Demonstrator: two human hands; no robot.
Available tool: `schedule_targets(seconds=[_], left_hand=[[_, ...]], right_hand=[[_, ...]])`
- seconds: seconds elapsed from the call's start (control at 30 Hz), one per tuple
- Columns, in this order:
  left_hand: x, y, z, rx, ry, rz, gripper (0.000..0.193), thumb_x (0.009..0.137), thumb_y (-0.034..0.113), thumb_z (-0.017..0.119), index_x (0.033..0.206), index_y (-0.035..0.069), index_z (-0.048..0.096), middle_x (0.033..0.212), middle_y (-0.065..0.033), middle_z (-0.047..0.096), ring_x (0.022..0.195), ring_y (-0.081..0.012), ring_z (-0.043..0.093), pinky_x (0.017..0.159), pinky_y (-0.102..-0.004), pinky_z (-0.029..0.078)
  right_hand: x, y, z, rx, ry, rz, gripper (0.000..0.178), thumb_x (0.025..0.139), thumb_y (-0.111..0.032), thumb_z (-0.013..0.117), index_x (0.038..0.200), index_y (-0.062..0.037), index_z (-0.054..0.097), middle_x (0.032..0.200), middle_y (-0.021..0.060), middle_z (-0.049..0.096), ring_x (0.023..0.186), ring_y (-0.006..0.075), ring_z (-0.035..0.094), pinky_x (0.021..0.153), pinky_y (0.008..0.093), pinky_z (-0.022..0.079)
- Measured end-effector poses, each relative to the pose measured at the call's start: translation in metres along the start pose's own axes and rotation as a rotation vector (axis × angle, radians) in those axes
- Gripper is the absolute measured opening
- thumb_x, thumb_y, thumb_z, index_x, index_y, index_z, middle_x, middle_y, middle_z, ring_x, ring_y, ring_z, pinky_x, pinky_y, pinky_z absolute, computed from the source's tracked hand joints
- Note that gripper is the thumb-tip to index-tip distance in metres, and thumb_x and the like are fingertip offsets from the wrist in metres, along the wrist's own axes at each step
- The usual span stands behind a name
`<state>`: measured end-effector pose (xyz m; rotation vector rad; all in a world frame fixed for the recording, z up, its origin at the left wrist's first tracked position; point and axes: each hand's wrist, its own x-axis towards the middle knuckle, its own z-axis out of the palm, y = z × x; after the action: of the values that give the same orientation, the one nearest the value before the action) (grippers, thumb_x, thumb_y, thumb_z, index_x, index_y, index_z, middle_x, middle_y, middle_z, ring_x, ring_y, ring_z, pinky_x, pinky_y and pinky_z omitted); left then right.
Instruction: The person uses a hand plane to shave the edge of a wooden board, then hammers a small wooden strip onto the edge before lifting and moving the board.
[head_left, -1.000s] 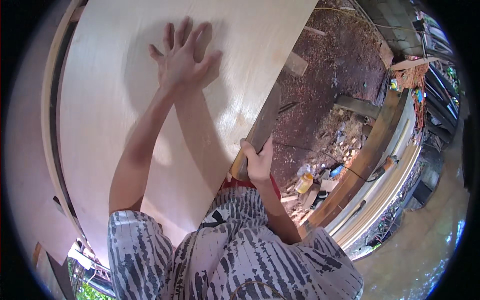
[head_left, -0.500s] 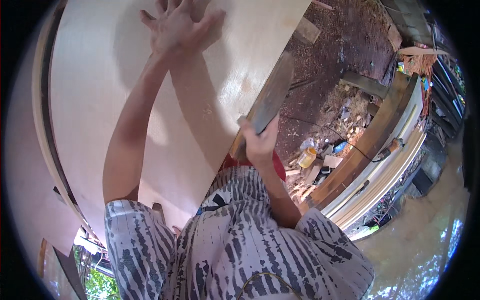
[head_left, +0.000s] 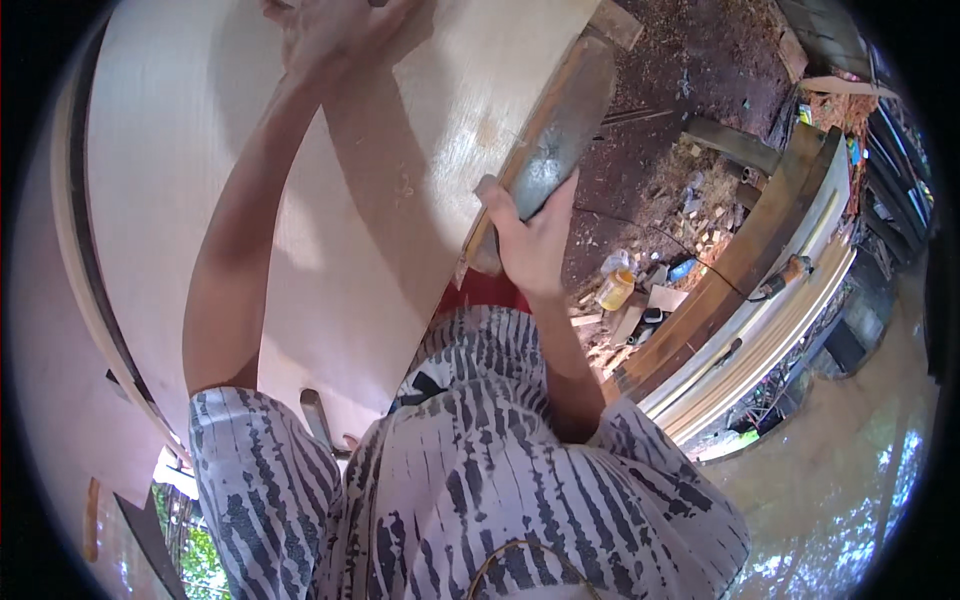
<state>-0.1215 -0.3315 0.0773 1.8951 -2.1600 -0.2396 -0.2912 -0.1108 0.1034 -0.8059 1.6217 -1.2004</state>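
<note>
My left hand (head_left: 330, 35) presses on a large pale wooden sheet (head_left: 180, 200) at the top of the picture. Its thumb stands out to the right, while the upper edge cuts off most of the fingers. At the sheet's right edge, my right hand (head_left: 535, 240) grips a long, broad tool (head_left: 565, 125) with a shiny grey metal face; its exact kind is not clear. The tool slants up and to the right along a brown wooden edge. My thumb lies on its near left side, and my palm hides part of its lower end.
Long planks (head_left: 720, 300) lie at the right, with a corded power tool (head_left: 785, 278) on them. Wood scraps and a yellow container (head_left: 615, 290) litter the dirt floor. A narrow metal piece (head_left: 315, 415) lies by my left sleeve.
My right hand has moved up and away from me with the tool, whose grey face now shows more broadly. My left hand sits higher in view, its fingers now mostly cut off.
</note>
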Motion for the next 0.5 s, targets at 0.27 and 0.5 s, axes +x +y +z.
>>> schedule_targets(seconds=[0.27,0.5], left_hand=[[0.006,0.009,0.003,-0.006,0.008,0.014,0.081,0.087,0.065,0.061,0.156,0.027,0.041,0.169,-0.0079,0.027,0.158,-0.0377,0.012,0.118,-0.0749,0.006],[0.0,-0.003,0.003,0.015,-0.033,-0.001,0.08,0.088,0.064,0.06,0.156,0.027,0.041,0.169,-0.0085,0.026,0.158,-0.0382,0.01,0.118,-0.0751,0.005]], right_hand=[[0.19,-0.04,-0.038,-0.251,0.035,-0.277,0.076,0.085,-0.024,0.077,0.144,0.0053,0.04,0.128,0.0161,0.06,0.118,0.0243,0.057,0.102,0.0366,0.046],[-0.031,0.005,0.004,0.002,-0.094,0.007,0.097,0.087,-0.009,0.069,0.159,0.0086,0.005,0.158,0.0246,0.031,0.149,0.033,0.03,0.122,0.0455,0.025]])
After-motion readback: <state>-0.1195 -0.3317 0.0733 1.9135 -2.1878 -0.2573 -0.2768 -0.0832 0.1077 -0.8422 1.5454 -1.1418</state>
